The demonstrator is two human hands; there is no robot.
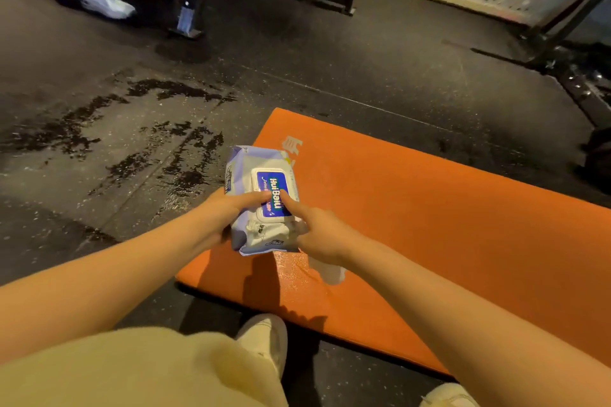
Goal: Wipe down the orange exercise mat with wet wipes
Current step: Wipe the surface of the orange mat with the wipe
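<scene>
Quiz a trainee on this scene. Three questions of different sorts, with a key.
1. True or false: the lid of the wipes pack stands open.
2. The pack is above the orange mat. What holds it? A: the left hand and the right hand together. B: one hand alone. C: nothing; it lies flat.
3. Fill in: a crumpled white wipe hangs below the ___ hand.
Key: 1 false, the lid lies flat and shut. 2 A. 3 right.
</scene>
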